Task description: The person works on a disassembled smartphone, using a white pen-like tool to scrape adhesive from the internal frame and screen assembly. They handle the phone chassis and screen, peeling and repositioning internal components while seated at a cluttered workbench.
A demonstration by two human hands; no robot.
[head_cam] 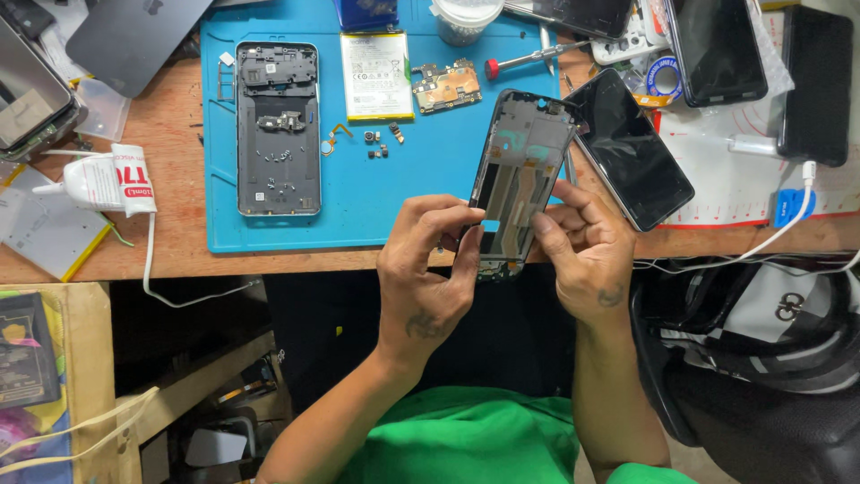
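Centrally, blue work mat just beyond the grip, opened phone back shell lying up-left of it, bare phone frame tilted above the table edge, left hand and right hand clamped on its lower sides, red-handled screwdriver farther off beyond.

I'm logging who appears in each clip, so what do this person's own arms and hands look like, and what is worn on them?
Both forearms are bare, with no gloves, rings or watch visible. The left hand has a small dark tattoo on its back near the wrist; the right hand has a similar dark mark. Bright green short sleeves show at the bottom edge.
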